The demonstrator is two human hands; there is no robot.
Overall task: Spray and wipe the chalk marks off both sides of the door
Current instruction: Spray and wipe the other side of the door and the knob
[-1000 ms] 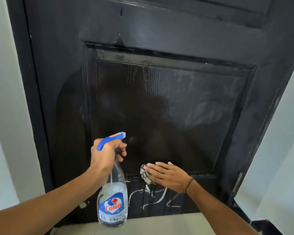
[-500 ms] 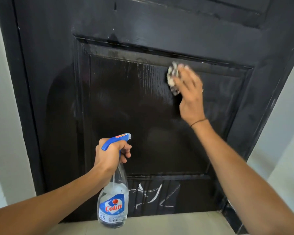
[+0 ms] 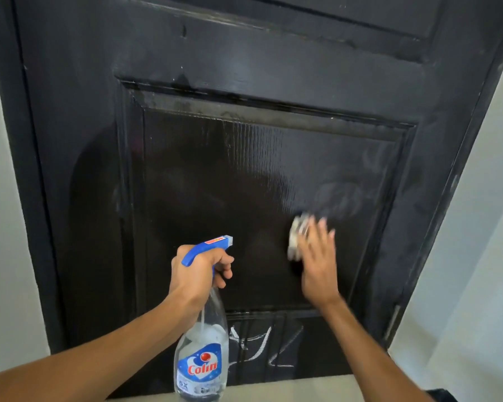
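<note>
Half a second before, the right hand (image 3: 314, 256) had pressed the rag (image 3: 298, 237) near the top of the door's (image 3: 244, 68) big panel (image 3: 215, 198); now it was down at the panel's lower right, blurred mid-stroke. A second before, it had been at the panel's bottom edge, so the wipe was running up and down. The panel looked wet and mostly clean, with faint smears (image 3: 343, 195) at its right; I judged this side unfinished, since chalk marks (image 3: 262, 346) showed just below the panel. The fingers lay fairly straight, flat over the rag against the panel. The left hand (image 3: 199, 272) gripped the bottle (image 3: 202, 361) by its trigger head, held off the panel's lower left, nozzle toward it.
</note>
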